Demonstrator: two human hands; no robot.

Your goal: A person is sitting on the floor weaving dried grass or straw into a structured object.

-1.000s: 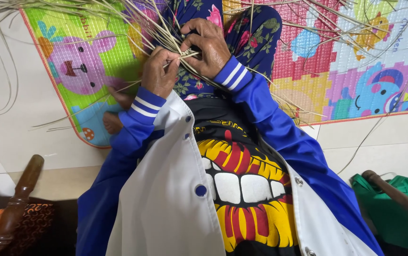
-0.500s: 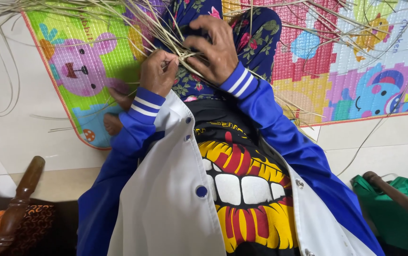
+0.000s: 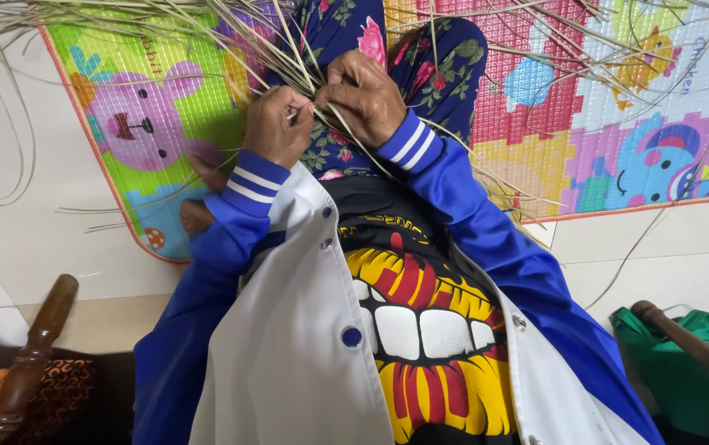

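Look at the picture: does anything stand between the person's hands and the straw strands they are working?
Nothing visible does. The left hand and the right hand are both already closed on the straw strands, above the flowered cloth on the lap. Loose strands fan out around them over the play mat.

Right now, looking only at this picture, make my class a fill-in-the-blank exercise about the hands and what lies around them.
1. Both hands, the left hand and the right hand, grip thin, pale ____ strips.
2. The jacket sleeves are ____ with white-striped cuffs.
3. The play mat under the work shows a pink ____ at its left end.
4. The bag at the lower right is ____.

Missing words: straw; blue; rabbit; green
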